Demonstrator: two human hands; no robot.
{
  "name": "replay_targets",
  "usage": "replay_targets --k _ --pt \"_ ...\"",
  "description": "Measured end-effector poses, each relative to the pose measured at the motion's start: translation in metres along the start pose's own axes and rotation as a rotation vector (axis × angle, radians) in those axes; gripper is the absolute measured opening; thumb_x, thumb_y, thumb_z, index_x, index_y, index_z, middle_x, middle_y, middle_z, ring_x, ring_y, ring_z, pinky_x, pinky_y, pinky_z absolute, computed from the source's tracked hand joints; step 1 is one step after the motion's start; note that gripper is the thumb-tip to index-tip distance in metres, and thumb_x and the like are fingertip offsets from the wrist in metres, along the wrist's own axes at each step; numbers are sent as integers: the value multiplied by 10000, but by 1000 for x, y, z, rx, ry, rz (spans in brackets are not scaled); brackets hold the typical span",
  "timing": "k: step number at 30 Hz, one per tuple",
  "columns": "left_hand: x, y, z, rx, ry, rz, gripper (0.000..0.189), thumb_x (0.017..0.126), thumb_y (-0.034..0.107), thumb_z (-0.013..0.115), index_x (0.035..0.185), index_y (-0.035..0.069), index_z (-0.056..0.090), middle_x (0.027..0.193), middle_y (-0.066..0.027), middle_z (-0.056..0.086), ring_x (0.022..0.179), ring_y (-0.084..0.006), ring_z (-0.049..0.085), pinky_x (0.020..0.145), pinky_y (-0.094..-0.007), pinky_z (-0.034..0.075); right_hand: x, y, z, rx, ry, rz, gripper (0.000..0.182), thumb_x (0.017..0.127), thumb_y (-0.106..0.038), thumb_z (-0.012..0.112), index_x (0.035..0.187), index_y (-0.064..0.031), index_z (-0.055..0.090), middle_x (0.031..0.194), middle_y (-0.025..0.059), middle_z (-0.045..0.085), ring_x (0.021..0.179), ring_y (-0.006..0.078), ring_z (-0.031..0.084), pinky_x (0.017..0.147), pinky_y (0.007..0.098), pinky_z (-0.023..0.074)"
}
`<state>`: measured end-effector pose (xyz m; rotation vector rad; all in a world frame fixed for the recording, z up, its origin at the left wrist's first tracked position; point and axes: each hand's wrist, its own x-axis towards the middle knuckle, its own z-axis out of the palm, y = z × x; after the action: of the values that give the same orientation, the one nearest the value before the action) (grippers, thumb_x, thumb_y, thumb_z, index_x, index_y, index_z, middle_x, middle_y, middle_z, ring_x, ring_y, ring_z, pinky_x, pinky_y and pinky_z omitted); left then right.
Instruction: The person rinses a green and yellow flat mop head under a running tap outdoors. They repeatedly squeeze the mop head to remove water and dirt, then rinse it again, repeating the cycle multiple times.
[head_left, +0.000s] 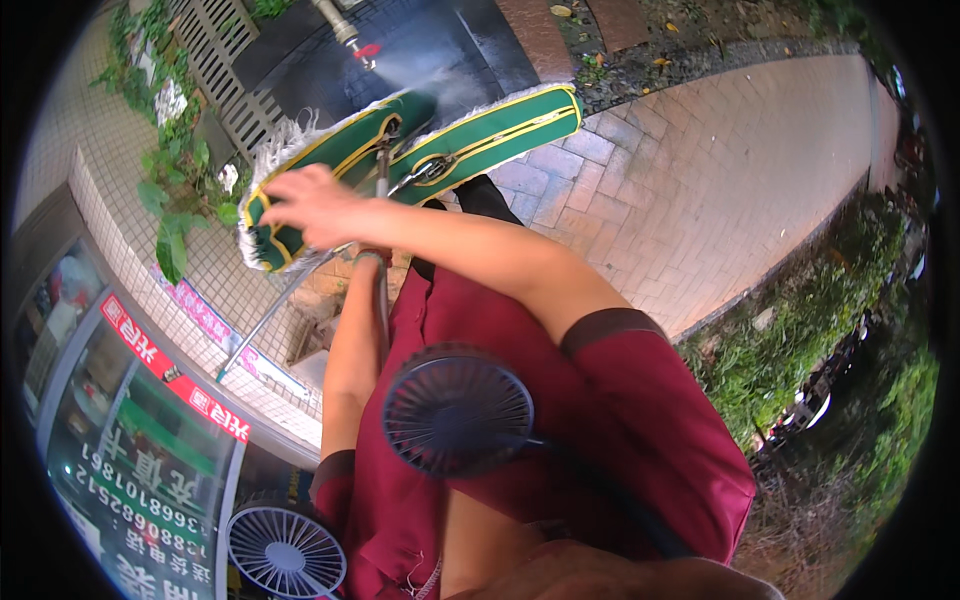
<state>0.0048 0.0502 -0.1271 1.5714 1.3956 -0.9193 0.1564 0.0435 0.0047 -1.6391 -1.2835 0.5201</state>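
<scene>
My left hand (379, 256) is closed around the metal pole (383, 300) of a flat mop, partly hidden by my right forearm. My right hand (315, 208), slightly blurred, has its fingers spread over the outer end of a green mop head (300, 161) with yellow trim and white fringe. A second green mop head (495, 135) lies to its right, angled away. A thin pole (277, 309) slants down-left from behind my hands and ends in a teal tip. Beyond the heads, a tap (367, 56) with a red handle sprays water.
A slotted drain grate (217, 60) and leafy plants (176, 217) are at upper left, beside a tiled ledge (112, 187). A glass shopfront (135, 465) bearing writing stands at lower left. Brick paving (712, 187) stretches right. Two round fans (457, 409) hang near my chest.
</scene>
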Motion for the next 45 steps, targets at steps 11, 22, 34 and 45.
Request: replay_targets --k 11,22,34,45 --pt "-25 -67 -124 -251 -296 -35 139 798 112 576 810 -1 497 572 -48 484 394 -119 444 320 -257 360 -308 147 -90 359 131 1568 189 850 -165 511 938 -24 600 878 105 629 839 197 625 609 373 553" --pt "-329 -118 -182 -465 -290 127 128 796 60 539 904 44 472 602 4 452 415 -74 440 341 -225 360 -137 139 46 1616 567 1630 847 815 -576 552 1348 6 244 1311 276 346 1210 408 374 909 630 384" --pt "-294 -134 -129 -529 -327 436 103 851 94 530 939 46 508 805 38 494 746 -43 439 638 -191 387 -63 134 -136 1506 1057 822 483 831 -461 612 1151 -103 569 1151 67 588 1034 247 553 931 427 443" --pt "-242 -28 -99 -656 -590 371 35 844 63 483 862 76 456 583 47 380 402 -27 335 324 -189 268 -30 -16 -296 943 764 239 397 806 -81 674 1173 -62 525 1108 29 581 1042 172 541 927 314 428"
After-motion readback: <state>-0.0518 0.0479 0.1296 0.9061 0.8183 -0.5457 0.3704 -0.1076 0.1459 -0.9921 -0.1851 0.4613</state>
